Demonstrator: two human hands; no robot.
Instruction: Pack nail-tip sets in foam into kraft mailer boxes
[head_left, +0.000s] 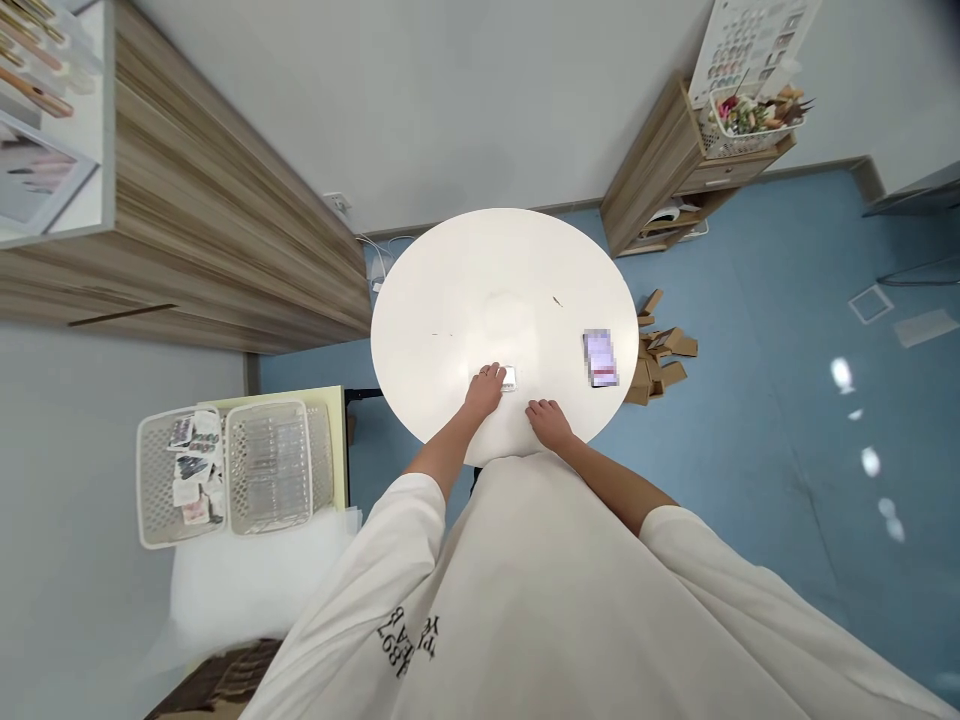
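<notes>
A small pale case [510,378] lies flat just below the middle of the frame, on a smooth white worktop [495,255] with a rounded edge. I'd guess it is light and fairly stiff, perhaps thin plastic, and likely to skid on so glossy a surface; if it is plastic, a hard squeeze might crack it. The short sides look like the best place to take it, pinched between thumb and fingertips, with the flat top left alone.

The left hand [487,388] is at the case's left edge and hides part of it; I can't tell whether the fingers are gripping or only resting there. The right hand [550,424] sits apart, lower and to the right, fingers loosely bent on the worktop, with nothing visible in its grasp. A flat phone [601,358] lies farther right, its screen blurred.

Around them, textures vary: streaky wood grain on the cabinet [247,220] at upper left, perforated walls on the white basket [154,500] at lower left, angular brown cardboard [660,368] right of the worktop, and a shiny blue floor [757,400].
</notes>
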